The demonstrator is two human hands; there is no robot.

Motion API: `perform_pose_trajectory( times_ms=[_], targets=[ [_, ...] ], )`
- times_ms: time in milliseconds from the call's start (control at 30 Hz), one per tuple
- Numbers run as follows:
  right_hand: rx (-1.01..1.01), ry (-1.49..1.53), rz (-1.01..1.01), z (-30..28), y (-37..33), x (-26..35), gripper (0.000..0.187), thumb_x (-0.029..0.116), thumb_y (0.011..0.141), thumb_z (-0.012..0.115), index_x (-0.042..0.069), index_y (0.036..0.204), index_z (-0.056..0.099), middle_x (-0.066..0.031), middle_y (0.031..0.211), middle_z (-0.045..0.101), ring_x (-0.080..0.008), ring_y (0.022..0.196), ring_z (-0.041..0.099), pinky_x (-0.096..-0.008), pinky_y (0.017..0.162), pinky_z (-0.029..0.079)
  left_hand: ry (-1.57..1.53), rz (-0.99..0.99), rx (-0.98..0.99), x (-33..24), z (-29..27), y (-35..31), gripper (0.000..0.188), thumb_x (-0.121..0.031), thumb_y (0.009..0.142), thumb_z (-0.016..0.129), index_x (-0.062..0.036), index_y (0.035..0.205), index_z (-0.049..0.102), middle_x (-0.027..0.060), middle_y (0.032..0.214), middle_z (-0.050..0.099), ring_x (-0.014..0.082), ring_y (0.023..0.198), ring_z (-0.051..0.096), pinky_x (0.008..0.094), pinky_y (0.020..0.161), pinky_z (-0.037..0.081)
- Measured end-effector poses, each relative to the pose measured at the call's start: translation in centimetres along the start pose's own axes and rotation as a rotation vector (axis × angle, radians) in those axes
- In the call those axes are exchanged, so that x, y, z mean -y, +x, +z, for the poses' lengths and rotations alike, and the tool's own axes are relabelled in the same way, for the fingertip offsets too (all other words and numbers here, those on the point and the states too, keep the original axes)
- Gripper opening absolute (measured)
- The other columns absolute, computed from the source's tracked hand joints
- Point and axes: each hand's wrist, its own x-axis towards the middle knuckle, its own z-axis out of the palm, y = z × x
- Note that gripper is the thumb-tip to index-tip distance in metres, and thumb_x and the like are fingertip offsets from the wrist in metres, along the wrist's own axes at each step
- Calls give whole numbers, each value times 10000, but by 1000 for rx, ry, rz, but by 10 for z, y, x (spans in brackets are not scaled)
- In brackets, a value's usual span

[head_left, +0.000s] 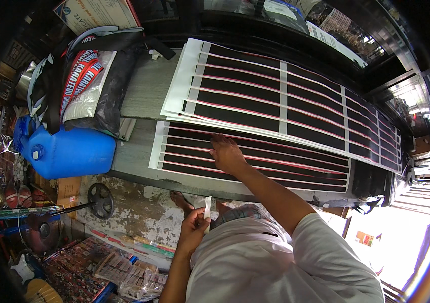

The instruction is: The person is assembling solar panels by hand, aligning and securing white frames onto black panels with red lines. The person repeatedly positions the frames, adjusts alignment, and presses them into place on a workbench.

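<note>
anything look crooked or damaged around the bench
Slightly: the upper striped sheets don't line up neatly at their left end, where white edges stick out unevenly. Below the bench, the patchy surface looks worn, with its pale coating broken up. I see no obvious spill.

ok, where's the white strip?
Head view, below centre and slightly left: the white strip is held in the left hand, by the white shirt.

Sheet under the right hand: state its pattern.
The sheet is black with long white and red stripes; the head view shows it best.
</note>
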Motion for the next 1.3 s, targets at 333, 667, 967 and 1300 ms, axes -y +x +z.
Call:
perform_pose_trajectory(
  times_ms=[333, 667, 967, 1300],
  targets=[
    [-10, -1, 43, 5, 13, 18, 622, 342, 1097, 561, -20, 1599, 503, -239, 1705, 457, -404, 1605, 408, -569, 1317, 324, -5, 17, -28, 16, -6, 0, 355, -33, 1061, 721, -28, 1412, 666, 7, 1166, 747, 97, 1071, 656, 284, 989, 501],
    [-18, 181, 142, -22, 2, 21, 381, 180, 1058, 610, 24, 1398, 680, -213, 1357, 718, -373, 1265, 700, -514, 1088, 548, -6, -19, -54, 8, -2, -2, 357, 5, 1059, 695, -23, 1414, 665, 26, 1185, 765, 108, 1083, 680, 287, 978, 520],
    [339, 741, 34, -26, -101, 21, 447, -50, 872, 639, 13, 1309, 706, -199, 1209, 715, -350, 1152, 699, -424, 1022, 565, -60, 39, -2, -3, 6, 7, 358, -21, 1053, 722, -50, 1407, 670, -22, 1118, 721, 51, 1000, 614, 237, 898, 485],
    [-369, 176, -21, -14, -61, 6, 416, -28, 882, 699, -7, 1297, 683, -217, 1203, 644, -423, 1075, 631, -531, 974, 546, 31, 17, 25, -2, 5, 13, 351, -41, 1051, 742, -52, 1398, 692, -17, 1100, 729, 78, 1004, 639, 271, 917, 507]
  ],
)
